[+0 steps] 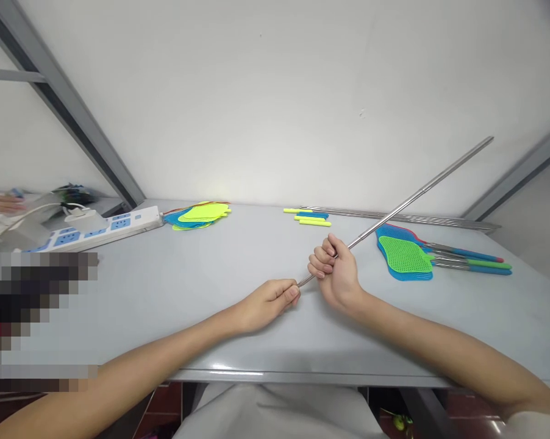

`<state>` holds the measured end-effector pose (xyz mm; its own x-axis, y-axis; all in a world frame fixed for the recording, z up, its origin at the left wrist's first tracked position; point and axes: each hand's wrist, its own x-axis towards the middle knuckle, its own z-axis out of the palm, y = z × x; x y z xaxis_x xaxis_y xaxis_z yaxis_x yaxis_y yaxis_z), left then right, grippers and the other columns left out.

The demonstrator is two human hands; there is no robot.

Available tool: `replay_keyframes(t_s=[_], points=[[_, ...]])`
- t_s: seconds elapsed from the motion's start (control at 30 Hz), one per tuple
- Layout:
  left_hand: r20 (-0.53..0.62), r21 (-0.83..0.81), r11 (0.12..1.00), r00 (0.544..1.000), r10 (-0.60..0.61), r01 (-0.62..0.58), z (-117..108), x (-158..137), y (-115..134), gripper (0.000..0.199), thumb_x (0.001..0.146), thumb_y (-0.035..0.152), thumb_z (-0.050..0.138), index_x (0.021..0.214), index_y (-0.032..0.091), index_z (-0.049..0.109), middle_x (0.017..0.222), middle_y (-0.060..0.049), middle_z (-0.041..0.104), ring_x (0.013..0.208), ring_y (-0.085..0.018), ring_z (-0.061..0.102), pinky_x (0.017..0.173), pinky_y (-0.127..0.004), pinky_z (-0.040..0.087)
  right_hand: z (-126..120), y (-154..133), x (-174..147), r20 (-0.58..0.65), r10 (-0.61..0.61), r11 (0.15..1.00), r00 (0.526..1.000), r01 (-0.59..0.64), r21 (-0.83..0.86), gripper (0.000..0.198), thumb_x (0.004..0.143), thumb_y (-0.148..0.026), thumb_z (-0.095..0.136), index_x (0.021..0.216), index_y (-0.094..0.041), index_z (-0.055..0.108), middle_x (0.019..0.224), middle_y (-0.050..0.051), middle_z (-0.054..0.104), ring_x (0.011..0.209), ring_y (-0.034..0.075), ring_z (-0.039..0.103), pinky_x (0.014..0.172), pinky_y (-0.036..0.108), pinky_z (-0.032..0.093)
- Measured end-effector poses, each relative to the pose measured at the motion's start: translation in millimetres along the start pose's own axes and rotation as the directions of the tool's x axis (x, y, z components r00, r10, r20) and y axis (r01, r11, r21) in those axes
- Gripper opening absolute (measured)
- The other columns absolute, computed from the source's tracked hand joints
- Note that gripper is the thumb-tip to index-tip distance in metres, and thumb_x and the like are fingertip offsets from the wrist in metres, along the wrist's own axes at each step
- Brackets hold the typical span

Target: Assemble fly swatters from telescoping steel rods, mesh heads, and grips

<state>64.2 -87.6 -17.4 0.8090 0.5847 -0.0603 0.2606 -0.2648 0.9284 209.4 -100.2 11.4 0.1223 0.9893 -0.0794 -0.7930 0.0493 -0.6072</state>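
A shiny telescopic metal rod (407, 200) is drawn out long and slants up to the right above the table. My right hand (336, 271) wraps its fingers round the rod's lower part. My left hand (270, 302) pinches the thin lower end, which its fingers hide. To the right lie several fly swatters (405, 254) with green, blue and red mesh heads and metal shafts. Behind my hands are short yellow and blue handle tubes (314, 222) near the wall.
More metal rods (439, 221) lie along the wall at the back right. Loose yellow and blue swatter heads (205, 213) are piled at the back left, beside a white power strip (128, 224) with plugs and cables. The table's front edge (275, 377) runs close to my body.
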Motion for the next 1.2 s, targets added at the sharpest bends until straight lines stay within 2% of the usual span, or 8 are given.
replay_keyframes(t_s=[0.27, 0.37, 0.47, 0.53, 0.63, 0.73, 0.93, 1.2], points=[[-0.02, 0.18, 0.983, 0.999, 0.028, -0.024, -1.0, -0.3, 4.7, 0.036, 0.083, 0.041, 0.024, 0.067, 0.015, 0.044, 0.057, 0.005, 0.037, 0.053, -0.006, 0.034, 0.05, -0.018, 0.029, 0.8, -5.2, 4.7, 0.078, 0.108, 0.987, 0.991, -0.098, -0.124, 0.03, 0.074, -0.032, 0.043, 0.053, -0.017, 0.028, 0.043, -0.008, 0.013, 0.036, 0.004, 0.014, 0.034, 0.017, 0.017], [0.006, 0.216, 0.976, 0.999, 0.033, -0.033, -0.8, -0.9, 6.8, 0.036, 0.083, 0.04, 0.024, 0.068, 0.015, 0.045, 0.057, 0.005, 0.036, 0.053, -0.007, 0.034, 0.05, -0.019, 0.029, 3.6, -7.0, 6.0, 0.142, 0.211, 0.951, 0.967, -0.169, -0.259, 0.029, 0.073, -0.035, 0.044, 0.055, -0.017, 0.033, 0.045, -0.008, 0.019, 0.037, 0.004, 0.019, 0.036, 0.017, 0.022], [0.024, 0.208, 0.977, 0.999, 0.035, -0.039, -0.4, -1.6, 10.1, 0.036, 0.084, 0.04, 0.022, 0.066, 0.016, 0.041, 0.056, 0.005, 0.034, 0.052, -0.006, 0.032, 0.051, -0.019, 0.029, 10.6, -15.1, 5.8, 0.237, 0.261, 0.915, 0.936, -0.162, -0.369, 0.027, 0.073, -0.038, 0.044, 0.059, -0.016, 0.04, 0.048, -0.006, 0.027, 0.04, 0.005, 0.028, 0.04, 0.019, 0.029], [0.014, 0.195, 0.98, 0.999, 0.042, -0.044, -0.5, -1.7, 11.7, 0.035, 0.084, 0.04, 0.021, 0.064, 0.016, 0.037, 0.056, 0.005, 0.033, 0.052, -0.006, 0.031, 0.051, -0.019, 0.029, 16.4, -27.2, 6.1, 0.294, 0.237, 0.917, 0.926, -0.113, -0.383, 0.024, 0.074, -0.037, 0.044, 0.062, -0.016, 0.043, 0.051, -0.004, 0.03, 0.042, 0.006, 0.032, 0.043, 0.021, 0.032], [-0.006, 0.206, 0.977, 0.998, 0.058, -0.055, -0.5, -0.9, 11.5, 0.035, 0.083, 0.04, 0.023, 0.062, 0.016, 0.034, 0.057, 0.005, 0.033, 0.053, -0.006, 0.031, 0.051, -0.019, 0.028, 22.9, -53.3, 8.0, 0.315, 0.064, 0.949, 0.947, 0.04, -0.314, 0.019, 0.074, -0.033, 0.045, 0.063, -0.017, 0.043, 0.052, -0.004, 0.029, 0.044, 0.007, 0.034, 0.045, 0.021, 0.033], [-0.021, 0.191, 0.98, 0.998, 0.057, -0.052, 0.6, -0.1, 8.4, 0.034, 0.083, 0.041, 0.023, 0.061, 0.016, 0.033, 0.057, 0.005, 0.033, 0.052, -0.006, 0.03, 0.05, -0.019, 0.027, 24.1, -75.8, 10.1, 0.293, -0.052, 0.953, 0.955, 0.135, -0.272, 0.021, 0.072, -0.031, 0.047, 0.058, -0.018, 0.038, 0.049, -0.005, 0.023, 0.04, 0.006, 0.027, 0.038, 0.019, 0.027], [-0.001, 0.059, 0.997, 0.998, 0.059, -0.059, 4.2, -0.4, 0.6, 0.035, 0.083, 0.041, 0.022, 0.06, 0.016, 0.032, 0.054, 0.005, 0.031, 0.05, -0.006, 0.028, 0.049, -0.019, 0.026, 18.7, -74.5, 12.2, 0.304, 0.004, 0.965, 0.953, 0.076, -0.25, 0.033, 0.076, -0.031, 0.041, 0.051, -0.017, 0.024, 0.045, -0.007, 0.011, 0.035, 0.005, 0.011, 0.033, 0.018, 0.012], [0.023, -0.047, 0.998, 0.999, 0.042, -0.041, 5.1, -0.5, -4.0, 0.035, 0.082, 0.043, 0.026, 0.06, 0.016, 0.034, 0.055, 0.005, 0.03, 0.051, -0.006, 0.027, 0.047, -0.019, 0.024, 13.3, -66.3, 17.3, 0.314, 0.019, 0.973, 0.949, 0.054, -0.222, 0.037, 0.076, -0.033, 0.042, 0.052, -0.018, 0.018, 0.042, -0.007, 0.007, 0.035, 0.005, 0.006, 0.032, 0.018, 0.008]])
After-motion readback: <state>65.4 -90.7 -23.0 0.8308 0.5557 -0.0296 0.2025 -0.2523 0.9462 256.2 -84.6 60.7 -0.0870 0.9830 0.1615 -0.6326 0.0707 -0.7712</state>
